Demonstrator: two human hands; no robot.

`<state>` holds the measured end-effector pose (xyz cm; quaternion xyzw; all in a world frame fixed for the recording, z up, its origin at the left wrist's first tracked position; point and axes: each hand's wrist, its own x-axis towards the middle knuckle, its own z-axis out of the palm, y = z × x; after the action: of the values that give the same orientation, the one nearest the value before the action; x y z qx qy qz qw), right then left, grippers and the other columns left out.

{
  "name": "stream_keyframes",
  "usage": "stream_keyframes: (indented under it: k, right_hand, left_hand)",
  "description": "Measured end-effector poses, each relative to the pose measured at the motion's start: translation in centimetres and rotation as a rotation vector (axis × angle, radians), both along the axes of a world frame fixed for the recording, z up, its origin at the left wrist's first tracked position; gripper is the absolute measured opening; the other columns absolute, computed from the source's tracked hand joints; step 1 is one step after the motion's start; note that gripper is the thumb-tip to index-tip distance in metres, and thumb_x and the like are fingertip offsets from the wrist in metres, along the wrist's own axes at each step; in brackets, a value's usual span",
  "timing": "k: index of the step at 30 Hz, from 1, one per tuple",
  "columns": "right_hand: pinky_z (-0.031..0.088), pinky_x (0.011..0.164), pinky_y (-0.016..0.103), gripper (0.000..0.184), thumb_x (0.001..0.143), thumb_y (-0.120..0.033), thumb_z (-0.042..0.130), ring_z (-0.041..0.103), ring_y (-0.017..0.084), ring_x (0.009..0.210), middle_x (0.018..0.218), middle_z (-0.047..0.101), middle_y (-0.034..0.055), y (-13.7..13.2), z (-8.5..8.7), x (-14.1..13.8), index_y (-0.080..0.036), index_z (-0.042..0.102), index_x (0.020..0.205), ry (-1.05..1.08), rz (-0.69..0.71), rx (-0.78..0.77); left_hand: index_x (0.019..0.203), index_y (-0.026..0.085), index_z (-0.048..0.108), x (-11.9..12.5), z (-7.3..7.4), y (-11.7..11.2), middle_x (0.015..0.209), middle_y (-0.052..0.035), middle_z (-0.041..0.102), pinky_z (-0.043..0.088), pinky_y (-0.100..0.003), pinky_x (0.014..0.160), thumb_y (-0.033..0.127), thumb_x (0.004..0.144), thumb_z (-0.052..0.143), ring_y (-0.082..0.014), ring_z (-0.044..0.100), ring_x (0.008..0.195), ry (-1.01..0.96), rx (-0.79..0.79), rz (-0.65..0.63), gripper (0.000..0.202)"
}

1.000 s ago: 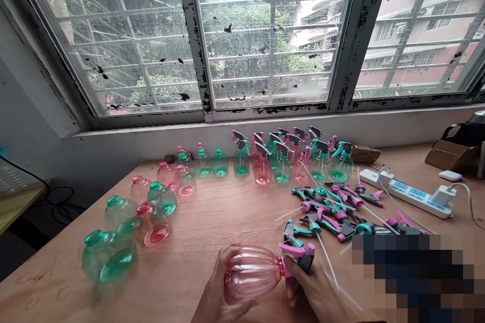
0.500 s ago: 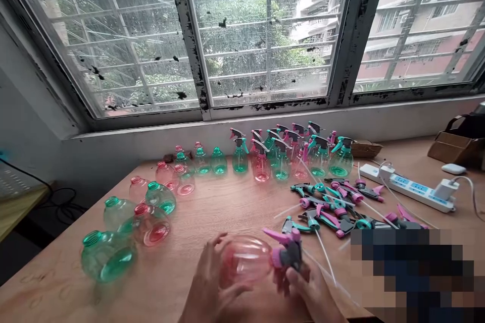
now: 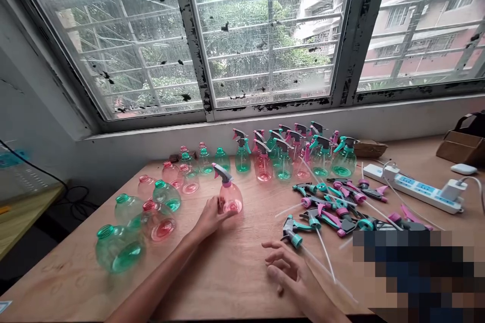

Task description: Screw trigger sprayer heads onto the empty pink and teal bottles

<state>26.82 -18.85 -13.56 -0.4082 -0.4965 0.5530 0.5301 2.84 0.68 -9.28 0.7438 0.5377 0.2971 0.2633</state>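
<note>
A pink see-through spray bottle (image 3: pixel 231 197) with a grey and pink trigger head stands in the middle of the table, tilted slightly in view. My left hand (image 3: pixel 212 216) reaches forward and grips it low on its left side, thumb across the front. My right hand (image 3: pixel 290 272) hovers over the near table, its fingers loosely apart and holding nothing. Just beyond its fingertips lies a teal and grey spray head (image 3: pixel 291 232) with a clear tube. More loose trigger heads (image 3: pixel 337 207), pink and teal, lie in a pile to the right.
Open-necked bottles, green (image 3: pixel 120 250) and pink (image 3: pixel 158 221), stand along the left side. Several bottles with heads fitted (image 3: pixel 284 161) are grouped at the back by the wall. A white power strip (image 3: pixel 413 189) with cables and a cardboard box (image 3: pixel 460 146) occupy the right.
The pink spray bottle went from lying sideways between both hands to upright farther forward, carried by my left hand. My right hand has let go of its trigger head.
</note>
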Motion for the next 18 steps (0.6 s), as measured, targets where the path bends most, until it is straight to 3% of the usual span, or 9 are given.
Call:
stream_keyframes:
  k: [4,9,13,18]
  right_hand:
    - [0.052,0.055,0.027,0.039,0.088,-0.056,0.074,0.062,0.016,0.076,0.138,0.056,0.0148,0.1,0.1,0.0,-0.018,0.069,0.09,0.004,-0.006,-0.013]
    - [0.05,0.056,0.027,0.045,0.087,-0.061,0.072,0.06,0.014,0.072,0.129,0.061,0.0144,0.2,0.4,-0.1,-0.017,0.067,0.081,-0.015,-0.012,-0.009]
    - [0.05,0.054,0.027,0.05,0.087,-0.066,0.068,0.06,0.015,0.071,0.127,0.061,0.0155,0.4,0.5,-0.3,-0.017,0.067,0.082,-0.085,0.012,0.018]
    - [0.047,0.051,0.025,0.046,0.091,-0.062,0.064,0.058,0.011,0.063,0.127,0.062,0.0158,0.3,0.6,-0.5,-0.016,0.068,0.087,-0.224,0.047,0.06]
  left_hand:
    - [0.128,0.017,0.062,3.8,-0.6,4.4,0.132,-0.0106,0.065,0.056,-0.051,0.098,0.034,0.098,0.067,-0.0283,0.066,0.116,0.195,0.066,0.084,0.035]
    - [0.132,0.018,0.06,7.9,-0.9,8.8,0.138,-0.0115,0.062,0.055,-0.053,0.1,0.035,0.098,0.067,-0.0297,0.064,0.12,0.315,0.101,0.179,0.038]
    - [0.133,0.018,0.06,9.8,-1.3,10.6,0.139,-0.0116,0.061,0.054,-0.054,0.102,0.035,0.099,0.066,-0.0301,0.063,0.122,0.359,0.118,0.221,0.039]
    - [0.137,0.019,0.057,10.9,-2.2,11.3,0.144,-0.0121,0.058,0.052,-0.056,0.104,0.036,0.099,0.066,-0.0315,0.061,0.125,0.396,0.132,0.23,0.043]
